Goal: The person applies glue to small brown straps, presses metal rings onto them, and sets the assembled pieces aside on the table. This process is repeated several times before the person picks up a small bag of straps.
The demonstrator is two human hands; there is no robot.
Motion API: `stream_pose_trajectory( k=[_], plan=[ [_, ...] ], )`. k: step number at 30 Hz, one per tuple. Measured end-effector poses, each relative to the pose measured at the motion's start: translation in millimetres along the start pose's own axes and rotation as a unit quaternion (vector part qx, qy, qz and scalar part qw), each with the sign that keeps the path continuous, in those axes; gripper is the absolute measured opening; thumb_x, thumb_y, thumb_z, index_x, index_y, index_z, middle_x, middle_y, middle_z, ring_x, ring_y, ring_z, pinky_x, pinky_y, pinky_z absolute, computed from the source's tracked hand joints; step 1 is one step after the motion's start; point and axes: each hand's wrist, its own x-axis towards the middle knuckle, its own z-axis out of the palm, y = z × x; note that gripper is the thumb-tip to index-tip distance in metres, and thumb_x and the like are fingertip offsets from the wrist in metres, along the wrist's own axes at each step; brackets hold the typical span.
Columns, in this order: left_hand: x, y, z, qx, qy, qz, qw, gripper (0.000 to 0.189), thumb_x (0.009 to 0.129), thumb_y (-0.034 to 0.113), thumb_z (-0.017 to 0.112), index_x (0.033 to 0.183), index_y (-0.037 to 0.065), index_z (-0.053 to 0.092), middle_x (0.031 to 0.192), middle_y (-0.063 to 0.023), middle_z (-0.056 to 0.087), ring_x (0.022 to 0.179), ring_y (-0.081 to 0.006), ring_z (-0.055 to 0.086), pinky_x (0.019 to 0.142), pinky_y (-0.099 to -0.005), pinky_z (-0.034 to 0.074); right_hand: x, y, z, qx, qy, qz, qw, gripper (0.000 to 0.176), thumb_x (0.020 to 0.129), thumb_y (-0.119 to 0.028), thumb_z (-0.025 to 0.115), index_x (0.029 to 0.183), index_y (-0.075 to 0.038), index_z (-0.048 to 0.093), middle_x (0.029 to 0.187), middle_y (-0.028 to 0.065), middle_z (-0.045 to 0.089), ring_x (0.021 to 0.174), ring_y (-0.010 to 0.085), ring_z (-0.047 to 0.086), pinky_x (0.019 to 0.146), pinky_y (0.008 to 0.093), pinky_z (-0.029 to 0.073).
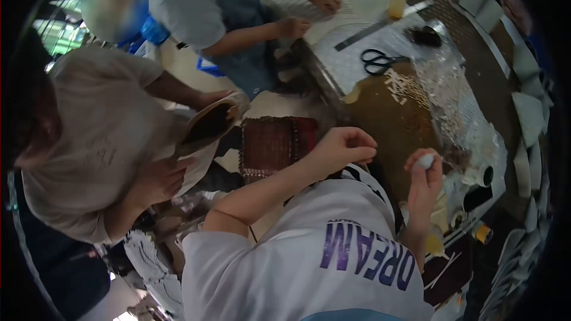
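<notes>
My left hand is raised over the near edge of the worktable, its fingers curled in and the fingertips close together. Whatever may be between them is too small to make out. To the right, my right hand is held up with bent fingers around a small white rounded piece, whose kind is not clear. Beyond both hands lies a brown board on the table. Small pale stick-like pieces are scattered on it.
Black-handled scissors, a metal ruler and an orange-tipped glue bottle lie or stand farther back. Clear plastic covers the right side. One person at left holds a curved brown-lined piece; another person's hands work behind.
</notes>
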Motion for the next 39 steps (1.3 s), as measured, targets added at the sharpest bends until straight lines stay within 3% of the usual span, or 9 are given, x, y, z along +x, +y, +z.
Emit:
stream_pose_trajectory(
  k=[6,16,39],
  plan=[
    [-14.6,-24.4,-9.3,-0.026,0.023,0.050,0.998,0.018,0.080,0.003,0.064,0.084,0.002,0.047,0.075,-0.0046,0.057,0.067,-0.0094,0.056,0.061,-0.0222,0.047,-7.4,16.6,10.4,0.067,-0.002,0.023,0.997,0.023,0.085,-0.002,0.056,0.101,-0.010,0.041,0.090,0.0029,0.046,0.075,0.0117,0.044,0.068,0.0270,0.038],
    [-24.8,-44.8,-28.7,-0.073,0.039,0.074,0.994,0.034,0.080,0.001,0.062,0.073,0.008,0.030,0.072,-0.0053,0.054,0.063,-0.0098,0.052,0.057,-0.0231,0.044,-22.5,38.7,32.4,0.008,-0.018,0.088,0.996,0.015,0.083,0.000,0.055,0.093,-0.005,0.046,0.081,0.0027,0.046,0.067,0.0108,0.042,0.062,0.0245,0.036],
    [-19.3,-46.8,-34.7,-0.077,0.015,0.052,0.996,0.037,0.081,0.002,0.062,0.066,0.010,0.029,0.070,-0.0052,0.055,0.062,-0.0078,0.050,0.056,-0.0225,0.043,-24.4,48.3,31.5,-0.002,-0.005,0.090,0.996,0.017,0.085,-0.009,0.057,0.098,-0.001,0.048,0.076,0.0028,0.047,0.068,0.0114,0.041,0.064,0.0250,0.036]
  ],
)
